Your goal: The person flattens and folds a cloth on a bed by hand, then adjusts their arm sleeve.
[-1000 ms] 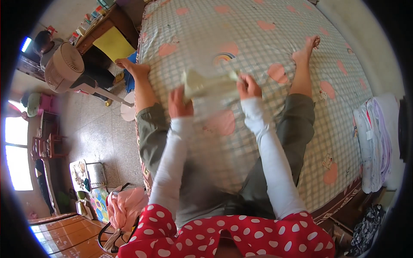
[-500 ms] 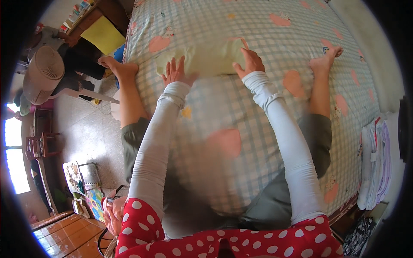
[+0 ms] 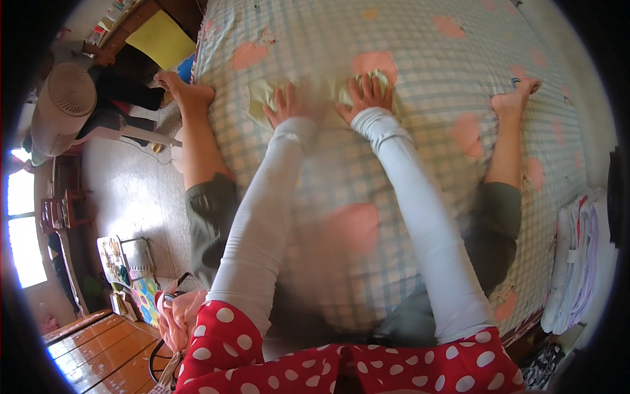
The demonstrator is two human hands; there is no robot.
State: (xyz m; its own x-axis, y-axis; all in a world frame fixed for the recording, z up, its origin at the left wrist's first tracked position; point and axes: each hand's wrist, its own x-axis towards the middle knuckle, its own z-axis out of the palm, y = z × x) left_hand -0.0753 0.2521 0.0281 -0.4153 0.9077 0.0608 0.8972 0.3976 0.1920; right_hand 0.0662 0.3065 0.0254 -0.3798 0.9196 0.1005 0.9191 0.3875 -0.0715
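A pale green cloth (image 3: pixel 258 98) lies on the bed ahead of me, its middle smeared by a blur. My left hand (image 3: pixel 289 107) rests on the cloth's left part, palm down, fingers apart and slightly bent. On the right part, my right hand (image 3: pixel 369 94) presses down with its fingers spread. The cloth looks creased around both hands. What lies under the palms is hidden.
A checked bedsheet (image 3: pixel 420 190) with pink heart shapes covers the bed. My bare legs stretch along both sides. At left stand a white fan (image 3: pixel 65 102) and another person (image 3: pixel 121 85). Folded fabrics (image 3: pixel 571 262) are stacked at right.
Both hands have come down onto the cloth and nearer each other; the right moved left. The cloth, smoother before, now looks more crumpled. The view has shifted slightly.
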